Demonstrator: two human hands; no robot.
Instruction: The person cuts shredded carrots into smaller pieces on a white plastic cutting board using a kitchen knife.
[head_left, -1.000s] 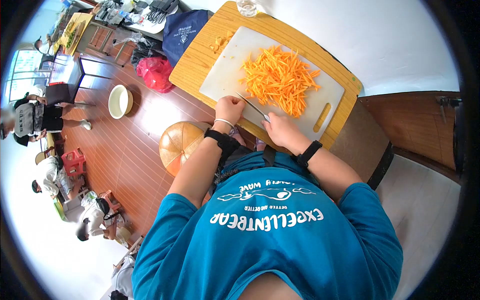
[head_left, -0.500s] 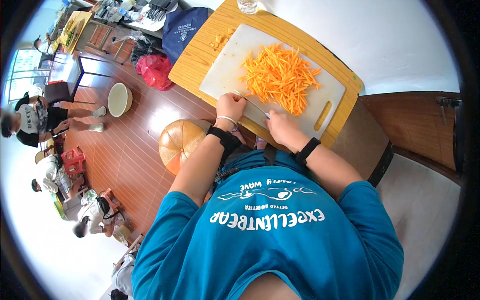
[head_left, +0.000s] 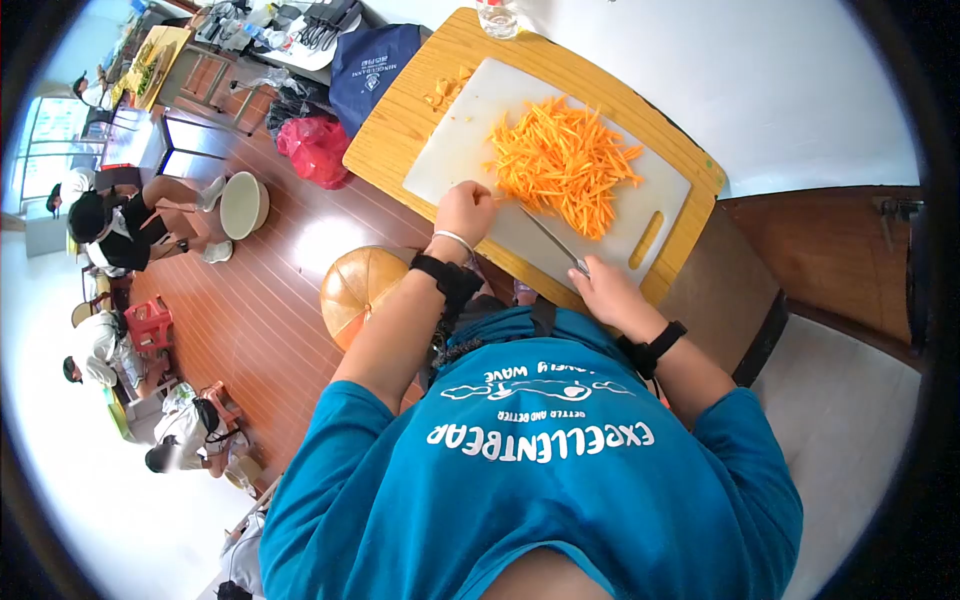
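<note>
Knife (head_left: 548, 235): clamped in the right hand (head_left: 608, 290), blade running forward and leftward from it, tip near the left hand (head_left: 466, 212). Left fingers curled together (contents, if any, cannot be told). Shreds (head_left: 566, 165) lie on the board (head_left: 450, 160), ahead of both hands.

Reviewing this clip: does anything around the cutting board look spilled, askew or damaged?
One small thing: orange scraps lie on the wooden tabletop, past the far-left edge of the white cutting board, apart from the shredded pile. They could be deliberate discards. I see no obvious damage.
</note>
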